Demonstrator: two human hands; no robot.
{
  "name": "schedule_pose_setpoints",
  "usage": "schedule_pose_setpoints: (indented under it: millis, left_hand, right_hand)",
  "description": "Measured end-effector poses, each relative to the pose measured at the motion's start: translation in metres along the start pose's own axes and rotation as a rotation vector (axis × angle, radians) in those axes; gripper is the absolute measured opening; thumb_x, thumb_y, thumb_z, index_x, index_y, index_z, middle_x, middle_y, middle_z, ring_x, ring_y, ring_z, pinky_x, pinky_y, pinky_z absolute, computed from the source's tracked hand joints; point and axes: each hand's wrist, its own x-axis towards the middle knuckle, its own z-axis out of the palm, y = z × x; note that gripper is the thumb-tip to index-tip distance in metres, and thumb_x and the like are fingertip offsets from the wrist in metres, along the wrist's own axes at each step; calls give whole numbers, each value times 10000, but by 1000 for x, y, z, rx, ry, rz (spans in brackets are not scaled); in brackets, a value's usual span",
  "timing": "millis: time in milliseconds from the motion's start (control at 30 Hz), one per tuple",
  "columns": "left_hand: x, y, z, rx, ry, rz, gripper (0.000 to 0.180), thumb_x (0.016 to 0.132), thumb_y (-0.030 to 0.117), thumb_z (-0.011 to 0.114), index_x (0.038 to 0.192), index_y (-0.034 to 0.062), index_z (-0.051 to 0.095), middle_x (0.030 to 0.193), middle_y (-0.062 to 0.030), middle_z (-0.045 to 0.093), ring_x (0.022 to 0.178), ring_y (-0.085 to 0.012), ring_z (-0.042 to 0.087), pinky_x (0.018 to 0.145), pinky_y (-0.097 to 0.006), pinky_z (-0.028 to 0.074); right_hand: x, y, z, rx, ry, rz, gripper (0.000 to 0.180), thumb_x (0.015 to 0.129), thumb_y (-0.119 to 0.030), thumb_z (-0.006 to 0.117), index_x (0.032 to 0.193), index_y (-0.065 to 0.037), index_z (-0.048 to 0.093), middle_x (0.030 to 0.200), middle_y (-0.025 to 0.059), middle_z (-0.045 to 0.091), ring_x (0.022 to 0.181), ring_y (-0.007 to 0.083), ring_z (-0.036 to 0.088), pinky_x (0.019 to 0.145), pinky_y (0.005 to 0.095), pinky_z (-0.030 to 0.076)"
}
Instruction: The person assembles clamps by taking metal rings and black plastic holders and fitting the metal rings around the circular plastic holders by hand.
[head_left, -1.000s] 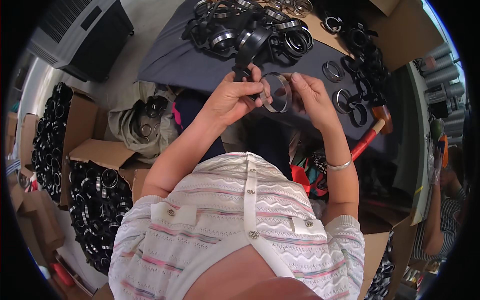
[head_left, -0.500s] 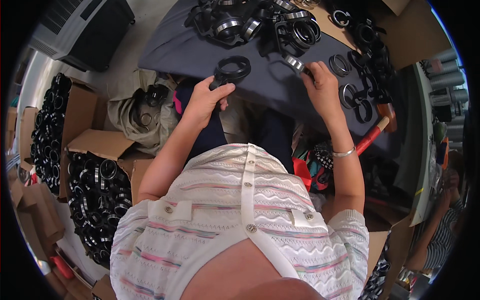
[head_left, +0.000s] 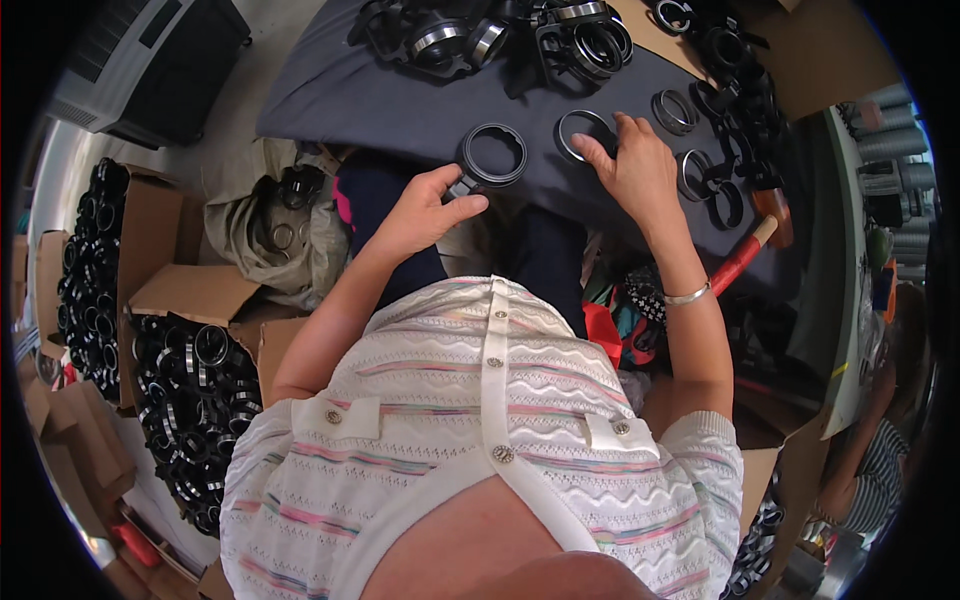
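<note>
Black ring (head_left: 497,181) juts just beyond the left fingers (head_left: 464,207), apparently pinched.

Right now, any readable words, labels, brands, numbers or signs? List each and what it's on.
None I can read.
Black ring part in the left hand: no legible marking.
Silver-edged ring at the right hand: no legible marking.
Cardboard box, left: no legible print.
Grey appliance, upper left: any marking is too small or blurred.
</note>
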Motion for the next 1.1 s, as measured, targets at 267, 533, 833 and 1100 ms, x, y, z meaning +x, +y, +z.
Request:
schedule_pose_setpoints:
  millis: [267,533,833,1100]
  left_hand:
    - [-1,0,5,-54,156,-20,214,795,166,678,890,-14,612,716,-3,598,661,-65,545,652,-231,460]
    - [2,-24,-7,-23,156,-121,175,821,157,667,879,-5,637,721,-20,617,683,-75,551,674,-215,431]
    - [2,-16,2,-154,87,-26,225,901,220,557,790,24,560,701,-23,561,677,-99,524,673,-237,420]
    - [4,-16,-3,-138,63,-2,221,899,214,543,795,21,561,725,-29,567,703,-107,524,697,-243,414]
  right_hand:
    - [3,7,4,201,-32,-232,676,649,-280,762,1208,-10,493,1046,180,527,908,341,585,747,408,504]
    - [-15,4,-10,246,123,-228,758,602,-202,773,1282,-93,456,1099,157,503,884,292,584,739,358,511]
    - [-14,-5,-14,-55,167,-310,750,528,-153,779,1216,-64,495,1049,158,499,869,291,535,706,371,463]
    - [-11,-12,-23,-236,299,-565,514,668,-73,605,1178,-99,542,1057,122,516,879,245,504,684,340,393]
